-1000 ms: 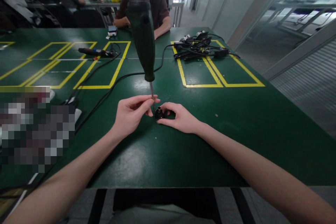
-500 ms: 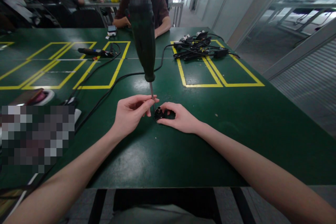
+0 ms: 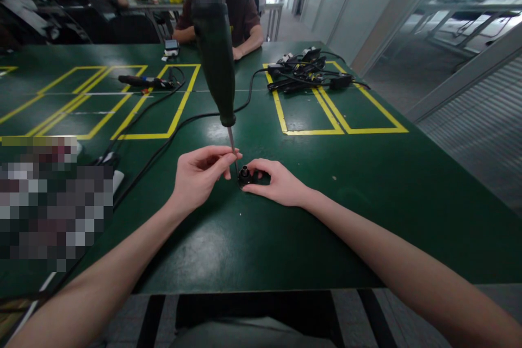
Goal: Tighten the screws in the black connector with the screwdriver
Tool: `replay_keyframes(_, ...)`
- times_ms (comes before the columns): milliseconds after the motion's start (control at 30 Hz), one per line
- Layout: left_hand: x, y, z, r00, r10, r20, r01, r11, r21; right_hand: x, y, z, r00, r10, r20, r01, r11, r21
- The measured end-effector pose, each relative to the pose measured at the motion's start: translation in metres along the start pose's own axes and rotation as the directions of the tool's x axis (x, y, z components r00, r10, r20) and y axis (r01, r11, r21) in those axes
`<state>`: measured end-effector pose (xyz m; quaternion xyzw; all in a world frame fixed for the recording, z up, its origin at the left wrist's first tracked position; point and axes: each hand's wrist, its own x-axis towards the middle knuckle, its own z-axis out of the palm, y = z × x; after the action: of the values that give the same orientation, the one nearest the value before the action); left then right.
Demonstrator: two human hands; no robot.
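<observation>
A screwdriver (image 3: pixel 216 60) with a thick dark green handle stands nearly upright, its handle leaning a little to the left. My left hand (image 3: pixel 199 174) pinches its thin metal shaft low down between thumb and fingers. The tip meets the left side of a small round black part (image 3: pixel 244 175) with a short metal tube on top. That part rests on the green table (image 3: pixel 285 250). My right hand (image 3: pixel 275 182) curls around its right side, thumb and index finger gripping it. The exact contact of the tip is too small to make out.
A heap of black cables and adapters (image 3: pixel 305 73) lies at the back right. A dark pen-like tool with a cord (image 3: pixel 144 82) rests at the back left. Black cable (image 3: pixel 163 144) crosses the table. Blurred-out objects (image 3: pixel 61 206) sit at left. A person (image 3: pixel 240 16) sits opposite.
The screwdriver handle leans slightly more to the left. Both hands keep their grips; the whole view has shifted slightly.
</observation>
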<state>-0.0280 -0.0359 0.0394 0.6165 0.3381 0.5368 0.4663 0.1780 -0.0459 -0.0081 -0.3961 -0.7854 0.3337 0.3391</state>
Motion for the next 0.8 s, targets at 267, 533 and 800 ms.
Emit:
replay_keyframes(267, -0.002, 0.0017, 0.0009, 1.0, -0.026, 0.015, 0.025, 0.998, 0.053, 0.0008, -0.0009, 0.0008, 1.0, 0.013, 0.006, -0.013, 1.0, -0.006)
replay_keyframes(533, -0.002, 0.0022, 0.0, 0.999, -0.035, -0.009, 0.035, 0.996, 0.081, 0.0009, -0.0005, 0.001, 1.0, 0.006, 0.008, -0.006, 1.0, -0.003)
replay_keyframes(800, -0.0024, 0.0001, 0.0001, 0.999, -0.049, -0.011, 0.05, 0.997, 0.052, 0.0002, -0.0012, 0.0005, 1.0, 0.005, 0.003, -0.005, 1.0, -0.002)
